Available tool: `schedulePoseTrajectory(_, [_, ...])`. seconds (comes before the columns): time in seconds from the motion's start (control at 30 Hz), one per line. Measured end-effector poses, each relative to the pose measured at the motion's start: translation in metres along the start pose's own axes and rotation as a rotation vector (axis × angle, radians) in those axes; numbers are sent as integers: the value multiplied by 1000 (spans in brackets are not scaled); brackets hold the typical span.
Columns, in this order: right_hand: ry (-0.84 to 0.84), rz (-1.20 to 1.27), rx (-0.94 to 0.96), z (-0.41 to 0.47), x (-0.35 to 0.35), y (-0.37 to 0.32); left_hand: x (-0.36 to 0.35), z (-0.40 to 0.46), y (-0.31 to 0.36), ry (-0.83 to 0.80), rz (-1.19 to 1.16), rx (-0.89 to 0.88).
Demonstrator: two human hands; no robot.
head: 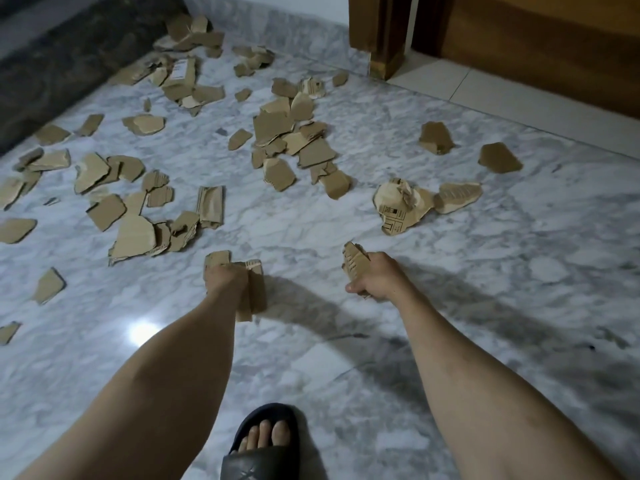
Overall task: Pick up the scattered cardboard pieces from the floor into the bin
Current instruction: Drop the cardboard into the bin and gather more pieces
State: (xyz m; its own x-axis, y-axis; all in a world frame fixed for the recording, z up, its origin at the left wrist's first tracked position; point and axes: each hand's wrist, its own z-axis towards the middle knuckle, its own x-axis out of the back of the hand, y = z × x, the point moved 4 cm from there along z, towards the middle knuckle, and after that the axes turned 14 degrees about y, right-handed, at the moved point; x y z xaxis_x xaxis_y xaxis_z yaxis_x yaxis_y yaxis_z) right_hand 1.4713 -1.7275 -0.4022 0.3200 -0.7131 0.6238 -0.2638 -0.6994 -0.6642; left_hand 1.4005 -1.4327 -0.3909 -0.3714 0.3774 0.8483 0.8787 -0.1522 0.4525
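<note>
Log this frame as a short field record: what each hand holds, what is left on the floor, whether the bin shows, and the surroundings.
left hand: left hand grips several cardboard pieces
right hand: right hand grips a printed cardboard piece
floor: marble floor with many scattered cardboard scraps
nearest loose scrap: printed scrap ahead of the right hand
bin: not in view
surroundings: wooden furniture at the top right; sandalled foot at the bottom

Grey-veined white marble floor [450,258] with light glare, dark rug [69,57] far left, wooden furniture [519,39] far right
</note>
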Motion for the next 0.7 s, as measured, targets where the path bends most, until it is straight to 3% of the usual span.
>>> schedulePoseTrajectory(0.13, [3,22,-11,4,-11,-3,4,5,3,63,118,-92])
schedulePoseTrajectory(0.27, [10,61,-31,11,-14,-10,5,2,7,92,137,-30])
schedulePoseTrajectory(0.37, [63,125,-58,20,-5,-16,-4,-7,28,98,146,-171])
schedulePoseTrajectory(0.6, [368,125,-141,75,76,-25,-53,-50,134,-267,84,-482])
schedulePoseTrajectory(0.7, [380,-7,-201,95,96,-30,-71,-62,175,-375,42,-578])
